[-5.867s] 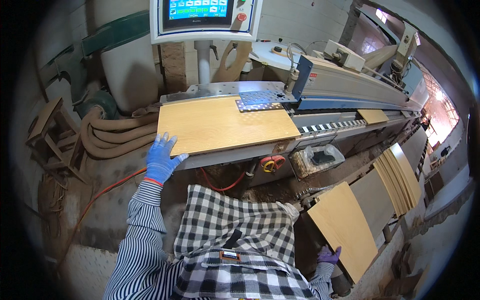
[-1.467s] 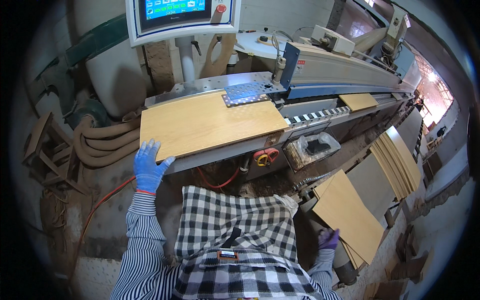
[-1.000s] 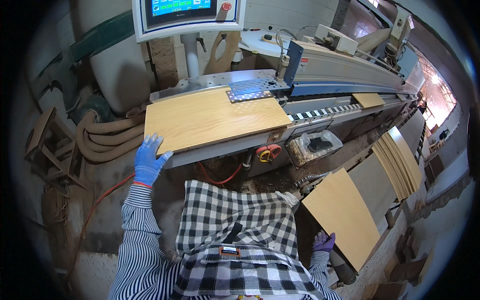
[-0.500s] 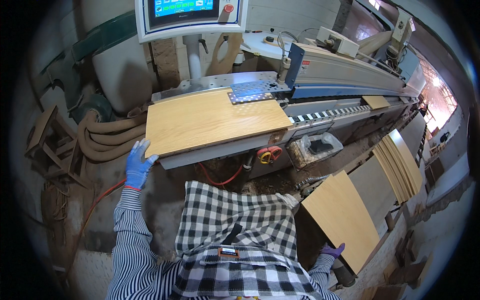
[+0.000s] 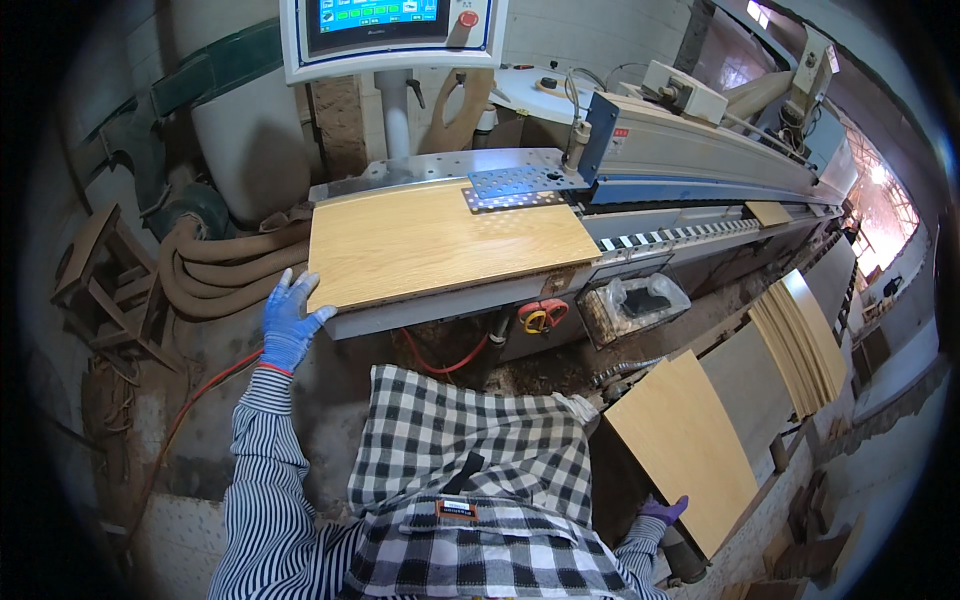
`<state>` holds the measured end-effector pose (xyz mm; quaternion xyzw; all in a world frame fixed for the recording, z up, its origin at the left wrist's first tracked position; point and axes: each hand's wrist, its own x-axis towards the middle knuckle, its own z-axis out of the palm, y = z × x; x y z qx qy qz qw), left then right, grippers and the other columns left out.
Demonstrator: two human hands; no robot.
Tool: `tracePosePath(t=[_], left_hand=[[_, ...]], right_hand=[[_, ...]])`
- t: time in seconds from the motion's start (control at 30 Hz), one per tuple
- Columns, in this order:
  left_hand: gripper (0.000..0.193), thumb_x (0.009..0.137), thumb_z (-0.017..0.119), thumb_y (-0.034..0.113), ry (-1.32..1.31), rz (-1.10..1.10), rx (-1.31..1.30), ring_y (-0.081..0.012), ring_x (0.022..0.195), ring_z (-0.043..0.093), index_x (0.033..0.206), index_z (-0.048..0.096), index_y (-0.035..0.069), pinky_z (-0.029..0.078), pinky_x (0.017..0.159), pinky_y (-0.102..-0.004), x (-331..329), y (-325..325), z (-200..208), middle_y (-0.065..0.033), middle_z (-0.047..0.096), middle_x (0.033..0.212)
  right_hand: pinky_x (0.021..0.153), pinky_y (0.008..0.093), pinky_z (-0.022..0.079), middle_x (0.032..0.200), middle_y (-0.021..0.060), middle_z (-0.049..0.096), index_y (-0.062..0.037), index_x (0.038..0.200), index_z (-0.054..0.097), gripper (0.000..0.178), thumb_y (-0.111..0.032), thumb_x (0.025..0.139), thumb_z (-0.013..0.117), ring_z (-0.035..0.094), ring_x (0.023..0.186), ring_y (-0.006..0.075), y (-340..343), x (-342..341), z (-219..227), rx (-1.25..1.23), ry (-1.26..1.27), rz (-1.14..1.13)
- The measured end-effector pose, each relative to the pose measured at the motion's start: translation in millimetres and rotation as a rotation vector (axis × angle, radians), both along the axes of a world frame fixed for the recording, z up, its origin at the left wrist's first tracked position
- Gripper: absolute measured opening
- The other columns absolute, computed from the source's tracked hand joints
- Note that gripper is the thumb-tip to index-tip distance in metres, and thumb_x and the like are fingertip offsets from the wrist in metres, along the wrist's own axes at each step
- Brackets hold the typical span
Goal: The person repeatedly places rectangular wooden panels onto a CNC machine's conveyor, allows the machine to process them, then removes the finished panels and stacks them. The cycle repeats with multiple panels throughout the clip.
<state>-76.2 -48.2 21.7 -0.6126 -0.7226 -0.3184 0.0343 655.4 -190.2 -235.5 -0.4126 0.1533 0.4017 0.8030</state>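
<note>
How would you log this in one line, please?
left hand: at upper board corner | right hand: at lower board edge | screen: lit

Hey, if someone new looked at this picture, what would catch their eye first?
Probably the broad wood-coloured board on the near end of the long machine, with the blue-gloved left hand at its near left corner. The lit screen at the top edge and the checked garment at lower centre also stand out. At lower right, the purple-gloved right hand is by another board.
</note>
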Motion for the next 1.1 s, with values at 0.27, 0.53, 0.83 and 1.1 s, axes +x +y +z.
tracePosePath(t=[0.27, 0.53, 0.83, 1.1], left_hand=[[0.062, 0.077, 0.071, 0.043, 0.072, -0.002, -0.006, -0.0325, 0.133, 0.036, 0.126, 0.057, 0.007, 0.027, 0.11, -0.0431, 29.4, 19.8, 0.9, -0.014, 0.055, 0.13], [0.059, 0.082, 0.067, 0.042, 0.074, -0.137, -0.052, -0.0346, 0.133, 0.035, 0.13, 0.054, 0.009, 0.026, 0.111, -0.0428, 84.8, 58.2, 4.8, -0.0172, 0.051, 0.133], [0.047, 0.088, 0.061, 0.027, 0.025, -0.276, 0.121, -0.0331, 0.13, 0.04, 0.131, 0.052, 0.01, 0.031, 0.108, -0.0434, 81.3, 39.2, -2.8, -0.0138, 0.053, 0.133], [0.05, 0.09, 0.058, 0.036, -0.003, -0.265, 0.107, -0.0302, 0.132, 0.039, 0.132, 0.051, 0.009, 0.029, 0.111, -0.0425, 97.2, -20.6, 4.1, -0.0137, 0.052, 0.134]], right_hand=[[0.107, 0.0493, 0.03, 0.138, 0.0121, 0.046, -0.0101, 0.135, 0.044, 0.08, -0.063, 0.076, 0.056, 0.04, 0.126, 0.0335, -2.6, 11.8, -9.8, -0.021, 0.025, 0.005], [0.105, 0.0425, 0.033, 0.133, 0.0107, 0.049, -0.0078, 0.127, 0.047, 0.069, -0.054, 0.079, 0.063, 0.046, 0.118, 0.0264, -10.2, 6.5, -3.3, 0.155, -0.066, 0.03], [0.064, 0.0381, 0.052, 0.079, 0.0095, 0.067, -0.0078, 0.097, 0.064, 0.034, -0.04, 0.088, 0.058, 0.059, 0.063, 0.0245, -49.7, 7.3, 57.9, 0.093, -0.251, 0.251], [0.052, 0.0297, 0.053, 0.077, 0.0056, 0.068, -0.0066, 0.101, 0.063, 0.032, -0.036, 0.093, 0.054, 0.063, 0.06, 0.0188, -5.8, -60.7, 124.0, 0.218, -0.389, 0.442]])
